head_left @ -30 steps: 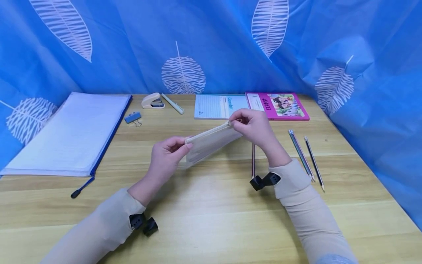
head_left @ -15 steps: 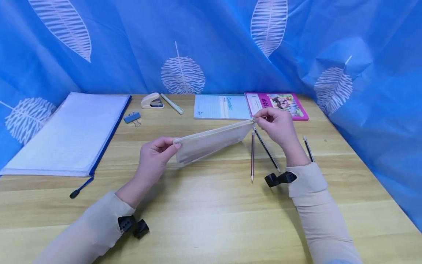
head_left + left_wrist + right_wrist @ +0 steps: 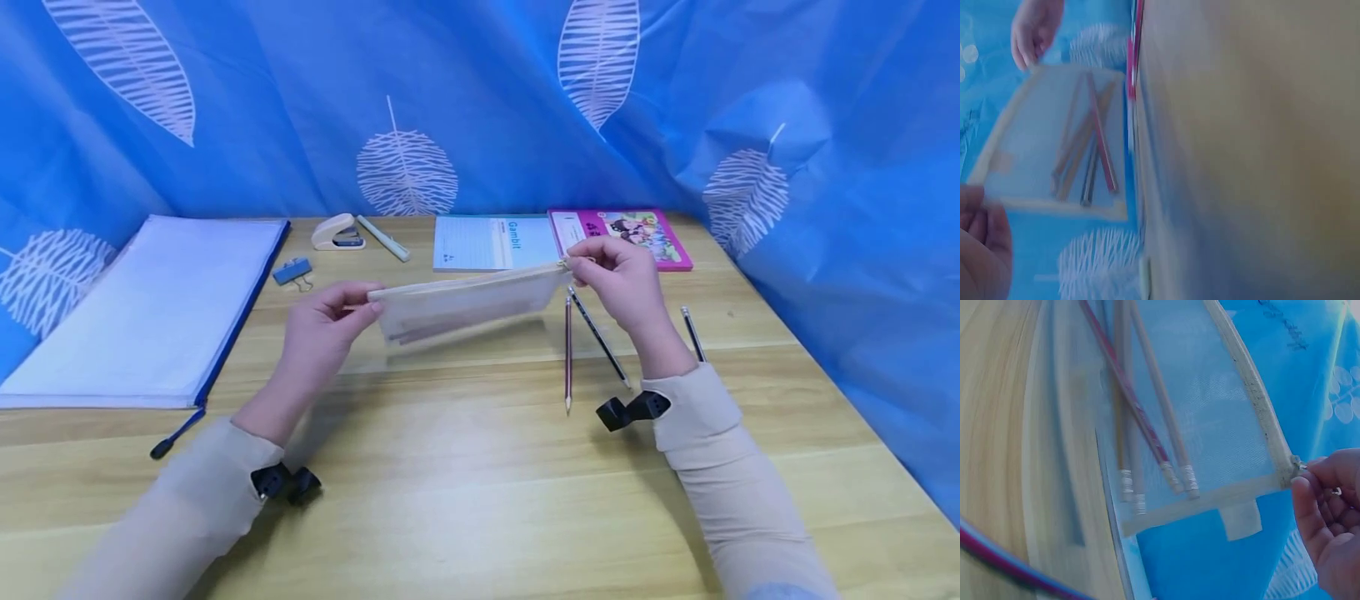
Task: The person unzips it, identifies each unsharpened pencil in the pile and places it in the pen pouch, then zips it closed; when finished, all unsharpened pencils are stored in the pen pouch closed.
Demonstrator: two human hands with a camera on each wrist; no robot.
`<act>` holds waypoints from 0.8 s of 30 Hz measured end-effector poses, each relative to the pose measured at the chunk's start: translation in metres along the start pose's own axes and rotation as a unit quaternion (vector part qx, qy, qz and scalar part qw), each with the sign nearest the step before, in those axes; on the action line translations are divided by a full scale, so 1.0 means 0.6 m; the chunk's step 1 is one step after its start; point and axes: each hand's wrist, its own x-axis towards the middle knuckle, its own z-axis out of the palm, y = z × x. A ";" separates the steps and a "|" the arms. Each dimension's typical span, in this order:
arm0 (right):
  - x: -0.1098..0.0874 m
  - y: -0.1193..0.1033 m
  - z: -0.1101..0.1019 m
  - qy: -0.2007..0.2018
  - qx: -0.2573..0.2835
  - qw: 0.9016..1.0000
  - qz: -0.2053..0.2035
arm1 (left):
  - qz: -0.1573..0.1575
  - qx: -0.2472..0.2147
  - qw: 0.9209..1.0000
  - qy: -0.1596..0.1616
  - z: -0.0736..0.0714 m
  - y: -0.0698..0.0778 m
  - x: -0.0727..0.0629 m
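Note:
A see-through mesh pencil case (image 3: 472,304) with cream edging hangs above the table between both hands. Several pencils (image 3: 1141,412) show through its mesh in the right wrist view, their ferrule ends near one short side. Thumb and fingers of my left hand (image 3: 322,325) pinch the case's upper left corner. At the other end of the top edge, my right hand (image 3: 618,279) pinches the zipper pull (image 3: 1297,465). Below the right hand, a maroon pencil (image 3: 568,358) and a dark pencil (image 3: 602,337) lie on the table. Another pencil (image 3: 693,333) is partly hidden by the right forearm.
A white mesh document bag (image 3: 150,308) with blue zip lies left. Behind are a blue binder clip (image 3: 292,270), a stapler (image 3: 339,232), a pale green pen (image 3: 384,239), a notebook (image 3: 480,243) and a pink book (image 3: 660,233). A blue curtain (image 3: 480,100) borders the table.
My hands have moved apart, drawing the pencil case out straight, with the right hand shifting right along its top edge. Lately the left hand and its end of the case have risen and moved left.

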 end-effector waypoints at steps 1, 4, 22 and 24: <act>-0.001 -0.003 0.004 -0.007 0.023 1.000 -0.002 | 0.015 0.013 1.000 0.002 -0.008 -0.001 0.005; -0.010 -0.007 0.017 -0.049 0.073 0.996 0.014 | 0.046 0.053 0.997 -0.013 -0.033 -0.009 0.017; -0.059 0.051 0.105 -0.251 0.056 0.933 0.251 | -0.083 0.224 0.949 -0.204 -0.079 -0.078 0.021; -0.056 0.057 0.111 -0.258 0.058 0.930 0.255 | -0.104 0.223 0.948 -0.200 -0.075 -0.082 0.025</act>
